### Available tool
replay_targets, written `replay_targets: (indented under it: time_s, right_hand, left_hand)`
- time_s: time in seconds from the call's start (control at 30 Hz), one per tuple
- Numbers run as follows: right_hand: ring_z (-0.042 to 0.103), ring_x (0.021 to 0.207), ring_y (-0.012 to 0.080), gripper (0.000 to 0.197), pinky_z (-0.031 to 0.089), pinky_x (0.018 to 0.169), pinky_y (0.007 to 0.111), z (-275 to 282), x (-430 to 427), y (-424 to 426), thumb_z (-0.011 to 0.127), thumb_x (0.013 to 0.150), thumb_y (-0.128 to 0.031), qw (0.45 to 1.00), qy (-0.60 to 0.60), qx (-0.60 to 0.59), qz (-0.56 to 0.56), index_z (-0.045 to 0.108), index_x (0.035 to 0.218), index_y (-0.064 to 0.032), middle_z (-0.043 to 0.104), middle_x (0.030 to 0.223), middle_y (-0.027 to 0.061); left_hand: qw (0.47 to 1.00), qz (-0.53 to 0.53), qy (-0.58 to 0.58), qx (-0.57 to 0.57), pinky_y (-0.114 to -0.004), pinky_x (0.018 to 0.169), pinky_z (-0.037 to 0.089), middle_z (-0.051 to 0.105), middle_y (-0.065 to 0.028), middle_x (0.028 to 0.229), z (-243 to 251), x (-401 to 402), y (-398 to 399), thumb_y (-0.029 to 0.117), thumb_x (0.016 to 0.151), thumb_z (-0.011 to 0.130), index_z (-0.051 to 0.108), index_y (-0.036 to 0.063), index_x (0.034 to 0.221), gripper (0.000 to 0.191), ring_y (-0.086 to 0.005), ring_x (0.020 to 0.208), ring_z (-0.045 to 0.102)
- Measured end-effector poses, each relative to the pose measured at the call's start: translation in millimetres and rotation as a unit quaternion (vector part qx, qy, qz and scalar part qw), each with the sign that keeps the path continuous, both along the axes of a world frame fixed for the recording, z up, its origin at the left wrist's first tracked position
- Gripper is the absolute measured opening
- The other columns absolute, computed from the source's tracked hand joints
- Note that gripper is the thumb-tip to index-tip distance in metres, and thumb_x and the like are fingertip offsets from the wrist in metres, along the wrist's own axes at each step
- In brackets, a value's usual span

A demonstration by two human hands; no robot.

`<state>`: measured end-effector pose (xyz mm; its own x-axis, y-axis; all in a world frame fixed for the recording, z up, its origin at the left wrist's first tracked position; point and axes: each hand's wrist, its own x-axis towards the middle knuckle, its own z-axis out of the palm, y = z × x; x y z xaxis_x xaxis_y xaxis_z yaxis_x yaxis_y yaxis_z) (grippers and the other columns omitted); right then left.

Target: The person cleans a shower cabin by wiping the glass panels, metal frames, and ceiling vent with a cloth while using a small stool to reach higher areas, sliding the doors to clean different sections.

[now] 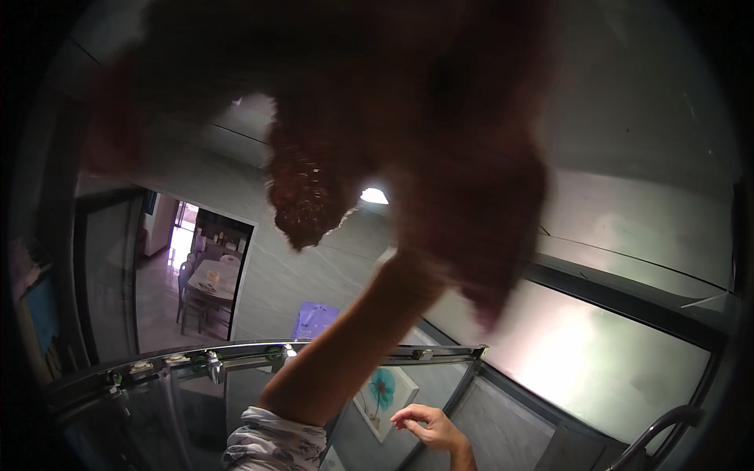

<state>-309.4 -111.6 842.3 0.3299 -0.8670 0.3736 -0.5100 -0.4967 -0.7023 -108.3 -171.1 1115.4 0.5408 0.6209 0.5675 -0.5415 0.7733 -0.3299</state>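
A dark reddish cloth point(318, 182) with a ragged, fuzzy edge hangs blurred and very near the camera, covering much of the upper view. My left forearm point(347, 347), in a pushed-up patterned white sleeve point(277, 441), reaches up to it. At the wrist, my left hand point(421, 277) runs into the cloth, which hides its fingers; it appears to grip the fabric. Lower down, my right hand point(433, 427) is raised with its fingers loosely bent and nothing in them. It appears in front of a framed flower picture point(389, 391), apart from the cloth.
A curved metal rail point(247, 348) with rollers point(215, 365) crosses below, above glass panels. Behind it are a purple pouch point(315, 318) and a grey marbled wall point(283, 282). A doorway shows a dining table point(215, 277). A bent metal pipe point(654, 433) stands at lower right.
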Motion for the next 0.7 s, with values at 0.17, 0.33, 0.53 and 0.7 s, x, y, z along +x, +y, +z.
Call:
replay_targets:
  time_s: [0.17,0.33,0.53,0.7]
  right_hand:
    - [0.066,0.1,0.0128,0.021,0.052,0.091,0.027,-1,9,-5,0.053,0.1,0.0,0.999,0.018,0.034,0.035,0.066,0.117,0.0003,0.067,0.104,0.0055]
    - [0.064,0.097,0.0109,0.022,0.051,0.089,0.026,-4,8,-8,0.055,0.101,-0.005,0.996,0.02,0.049,0.07,0.066,0.119,-0.0022,0.068,0.102,0.0042]
    - [0.065,0.104,0.0131,0.023,0.051,0.094,0.027,-7,-12,-9,0.052,0.102,-0.003,0.994,0.027,0.091,0.052,0.064,0.122,0.0004,0.068,0.109,0.0055]
    - [0.065,0.104,0.0132,0.024,0.051,0.094,0.028,-4,5,-14,0.054,0.101,-0.004,0.99,0.056,0.109,0.074,0.064,0.122,-0.0002,0.068,0.109,0.0055]
  left_hand:
    - [0.981,-0.013,-0.187,-0.059,-0.041,0.095,0.055,0.063,-0.0089,0.125,-5,-45,55,0.044,0.093,0.067,0.045,0.0141,0.145,0.064,-0.0238,0.111,0.064]
    - [0.966,0.014,-0.243,-0.084,-0.042,0.092,0.058,0.067,-0.0103,0.119,-10,-30,49,0.042,0.094,0.068,0.048,0.0122,0.142,0.061,-0.0232,0.108,0.067]
    - [0.991,0.067,0.07,-0.095,-0.05,0.11,0.04,0.053,-0.0096,0.137,33,32,29,0.045,0.087,0.064,0.062,0.0155,0.131,0.053,-0.0297,0.138,0.044]
    - [0.973,-0.016,-0.189,-0.129,-0.051,0.111,0.042,0.058,-0.0107,0.131,18,-35,62,0.036,0.088,0.067,0.063,0.0124,0.129,0.048,-0.029,0.13,0.052]
